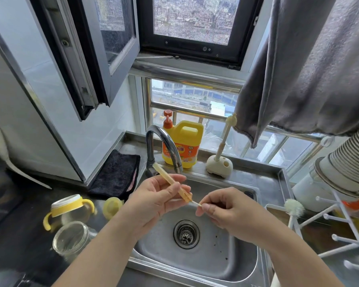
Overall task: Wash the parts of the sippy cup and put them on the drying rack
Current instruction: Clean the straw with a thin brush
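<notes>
Over the steel sink [197, 264] my left hand [153, 201] pinches a pale yellow straw [164, 177] that slants up toward the tap [164, 146]. My right hand [222, 210] pinches the thin stem of a straw brush [196, 203] whose bristles sit inside the straw's lower end. On the dark counter to the left stand the sippy cup body with yellow handles [69, 212], a clear cup part [71, 239] and a yellow soft piece [112, 207]. The white peg drying rack [340, 230] stands at the right.
A yellow dish soap jug [182, 146] and a bottle brush in a stand [220, 160] sit behind the sink. A dark cloth [116, 175] lies at the back left. A grey towel [303, 65] hangs overhead at right. Another brush [293, 208] leans in the rack.
</notes>
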